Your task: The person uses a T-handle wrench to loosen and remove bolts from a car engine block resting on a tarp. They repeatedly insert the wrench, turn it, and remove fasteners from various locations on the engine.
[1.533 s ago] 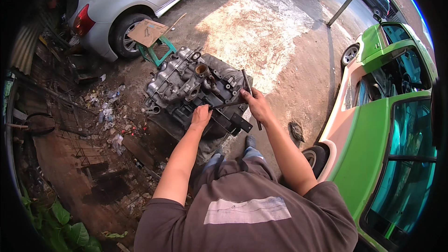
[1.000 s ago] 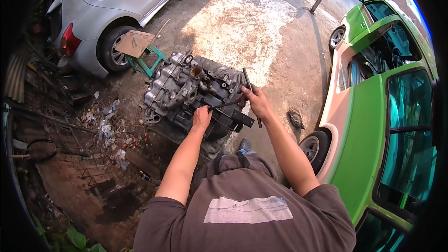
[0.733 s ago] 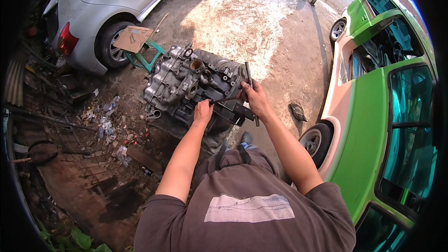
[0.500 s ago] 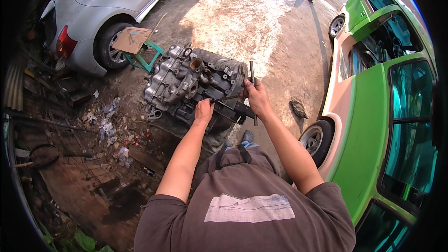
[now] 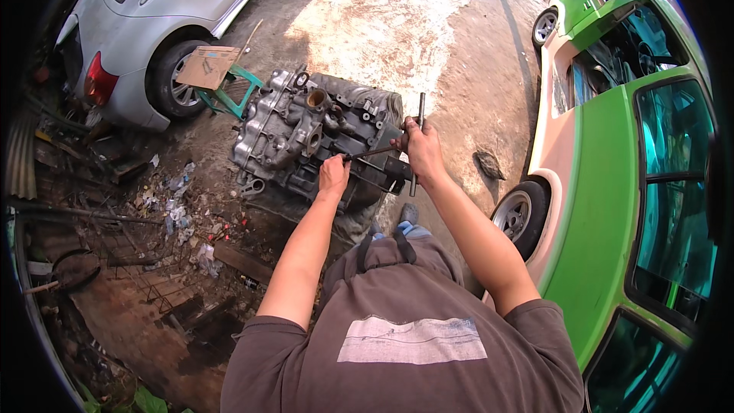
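A T-handle wrench (image 5: pixel 375 152) lies across the near side of a dirty metal engine (image 5: pixel 279 126). My right hand (image 5: pixel 423 151) is closed around the wrench where its long crossbar meets the shaft. The crossbar sticks out above and below that hand. At the shaft's other end, against the engine's near side, my left hand (image 5: pixel 333 177) has its fingers closed on the tip. What the tip sits on is hidden by these fingers. A dark bracket-like plate (image 5: pixel 388 174) juts from the engine just below the shaft.
The engine rests on a dark cover (image 5: pixel 388 99) on the ground. A green stool (image 5: pixel 243 84) with cardboard (image 5: pixel 206 67) stands beyond it, by a silver car (image 5: pixel 153 23). A green and pink vehicle (image 5: pixel 585 176) is at right. Litter (image 5: pixel 180 214) lies left, and a dark lump (image 5: pixel 488 164) right.
The crossbar has turned a little: its upper end has swung right and its lower end left. Both hands keep their hold. The whole view has shifted slightly.
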Demonstrator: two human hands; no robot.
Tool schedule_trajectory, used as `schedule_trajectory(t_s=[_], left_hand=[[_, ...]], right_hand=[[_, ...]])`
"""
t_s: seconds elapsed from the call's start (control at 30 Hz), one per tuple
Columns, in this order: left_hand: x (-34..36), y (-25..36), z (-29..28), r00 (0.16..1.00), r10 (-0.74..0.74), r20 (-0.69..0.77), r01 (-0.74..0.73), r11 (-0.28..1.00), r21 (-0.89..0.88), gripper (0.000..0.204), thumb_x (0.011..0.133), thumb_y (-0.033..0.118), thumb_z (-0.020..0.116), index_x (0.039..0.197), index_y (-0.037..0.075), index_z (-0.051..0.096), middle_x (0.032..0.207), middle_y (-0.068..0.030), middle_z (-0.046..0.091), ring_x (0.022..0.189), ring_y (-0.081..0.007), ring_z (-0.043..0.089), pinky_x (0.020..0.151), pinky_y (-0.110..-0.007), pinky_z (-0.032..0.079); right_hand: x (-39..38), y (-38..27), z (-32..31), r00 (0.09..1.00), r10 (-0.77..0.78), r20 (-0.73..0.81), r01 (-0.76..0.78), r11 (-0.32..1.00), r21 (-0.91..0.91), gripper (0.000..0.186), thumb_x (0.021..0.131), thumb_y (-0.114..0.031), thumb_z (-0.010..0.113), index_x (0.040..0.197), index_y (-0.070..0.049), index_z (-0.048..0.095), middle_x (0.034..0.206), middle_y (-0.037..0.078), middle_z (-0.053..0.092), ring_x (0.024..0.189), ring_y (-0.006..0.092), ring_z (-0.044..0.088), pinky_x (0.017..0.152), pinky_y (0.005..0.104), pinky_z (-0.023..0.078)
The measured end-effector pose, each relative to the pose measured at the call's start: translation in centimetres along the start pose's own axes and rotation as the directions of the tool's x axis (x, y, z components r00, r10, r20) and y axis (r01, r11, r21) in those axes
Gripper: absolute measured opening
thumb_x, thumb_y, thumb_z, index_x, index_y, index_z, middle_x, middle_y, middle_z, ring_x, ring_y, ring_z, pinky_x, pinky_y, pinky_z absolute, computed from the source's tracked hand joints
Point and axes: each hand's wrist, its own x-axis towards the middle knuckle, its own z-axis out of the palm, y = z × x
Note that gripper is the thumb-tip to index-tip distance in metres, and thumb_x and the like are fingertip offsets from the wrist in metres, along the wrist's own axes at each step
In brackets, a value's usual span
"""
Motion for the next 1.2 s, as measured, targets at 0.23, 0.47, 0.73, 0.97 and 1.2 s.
schedule_trajectory(t_s=[0.23, 0.47, 0.73, 0.97, 1.2], left_hand=[[0.1, -0.3, 0.3, 1.0, -0.014, -0.005, 0.014, 1.0, -0.006, 0.022, 0.089, 0.018, 0.065, 0.103, 0.001, 0.069, 0.096, -0.0205, 0.069, 0.092, -0.0376, 0.066, 0.081, -0.044, 0.052], [-0.1, 0.1, -0.3, 1.0, -0.009, 0.029, 0.008, 1.0, 0.026, 0.024, 0.088, 0.018, 0.065, 0.105, 0.001, 0.069, 0.099, -0.0198, 0.069, 0.096, -0.0369, 0.065, 0.084, -0.043, 0.052], [-0.1, 0.3, -0.4, 0.999, -0.031, 0.043, 0.029, 0.999, 0.043, 0.024, 0.088, 0.021, 0.066, 0.106, 0.005, 0.07, 0.099, -0.019, 0.069, 0.096, -0.0359, 0.065, 0.084, -0.043, 0.051], [-1.1, 0.7, -0.9, 0.996, 0.056, 0.064, -0.06, 0.996, 0.065, 0.026, 0.085, 0.021, 0.069, 0.108, 0.008, 0.07, 0.103, -0.0137, 0.068, 0.099, -0.033, 0.064, 0.086, -0.042, 0.05], [-0.8, 1.0, 0.0, 0.963, 0.22, 0.158, -0.255, 0.934, 0.251, 0.025, 0.082, 0.023, 0.072, 0.105, 0.013, 0.073, 0.104, -0.009, 0.065, 0.106, -0.0296, 0.059, 0.093, -0.042, 0.045]], right_hand=[[-0.5, -0.2, 2.0, 0.984, -0.003, -0.177, -0.008, 0.998, -0.06, 0.022, 0.1, -0.019, 0.048, 0.093, 0.001, 0.05, 0.062, 0.003, 0.047, 0.055, 0.015, 0.049, 0.061, 0.0326, 0.05], [-0.9, -0.4, 3.2, 0.841, 0.216, -0.496, -0.086, 0.958, 0.272, 0.023, 0.101, -0.025, 0.046, 0.089, -0.005, 0.051, 0.059, -0.001, 0.04, 0.053, 0.0134, 0.039, 0.053, 0.0296, 0.035], [-3.4, 0.3, 5.4, 0.872, 0.206, -0.444, 0.032, 0.881, 0.471, 0.023, 0.101, -0.027, 0.047, 0.087, -0.01, 0.047, 0.063, -0.002, 0.041, 0.056, 0.0122, 0.04, 0.053, 0.0292, 0.033], [-3.8, -1.0, 2.7, 0.985, 0.107, -0.134, -0.05, 0.926, 0.374, 0.024, 0.1, -0.025, 0.049, 0.079, -0.013, 0.048, 0.064, -0.003, 0.044, 0.056, 0.0098, 0.036, 0.054, 0.0272, 0.031], [-3.3, -0.4, 0.5, 0.965, 0.064, 0.256, -0.043, 0.995, -0.086, 0.02, 0.099, -0.025, 0.054, 0.089, -0.007, 0.053, 0.071, -0.005, 0.046, 0.064, 0.0069, 0.04, 0.058, 0.0255, 0.035]])
